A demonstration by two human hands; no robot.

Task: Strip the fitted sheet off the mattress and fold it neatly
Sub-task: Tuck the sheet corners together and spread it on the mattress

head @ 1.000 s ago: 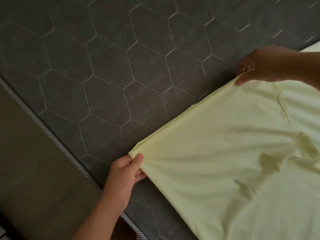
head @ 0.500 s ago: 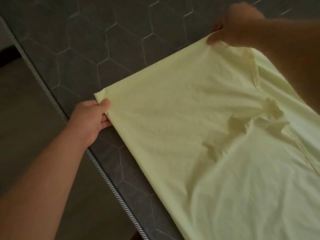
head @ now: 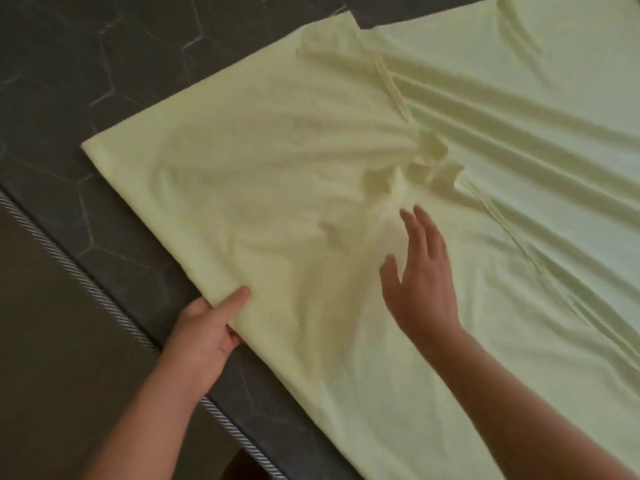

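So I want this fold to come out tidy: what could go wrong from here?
1. The bunched elastic corner sits puckered in the middle of the pale yellow fitted sheet; folding over it would likely trap a lump.
2. Long creases fan away beyond the open right hand; left unsmoothed, they may get folded in.
3. The left hand has its grip on the sheet's edge close to the striped piping of the mattress; a hard tug could drag fabric off the side.

Pale-yellow fitted sheet (head: 277, 168) — rumpled on mattress (head: 69, 64)
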